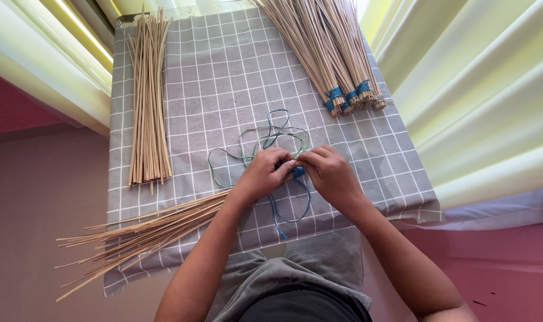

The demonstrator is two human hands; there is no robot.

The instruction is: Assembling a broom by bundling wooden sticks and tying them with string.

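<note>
Both hands meet at the middle of the grey checked cloth [224, 77]: left hand [264, 173] and right hand [330, 174] are closed, fingertips pinched together on a small blue-wrapped spot of the blue-green cord [271, 138]. Cord loops lie loose on the cloth just beyond the knuckles, and a tail trails back toward the person's lap.

Judgement on doing the wrap well: keep the cord taut between the two pinches, turns laid side by side, tail kept free of the loops so nothing snags. What sits under the fingers can't be made out; it's hidden by the hands.

Around the cloth:
- loose bundle of thin reed sticks [147, 101] along the cloth's left side, upright in the view, apart from the hands
- fanned pile of reed sticks [134, 235] at the cloth's near left corner, ends hanging off the edge, running up under the left forearm
- tied reed bundles [325, 53] at the far right corner, ends bound with blue cord

In the way: the tangled loops near the fingers could catch; the fanned pile under the left forearm could get nudged. Pale curtains [480, 101] flank the table on both sides.
</note>
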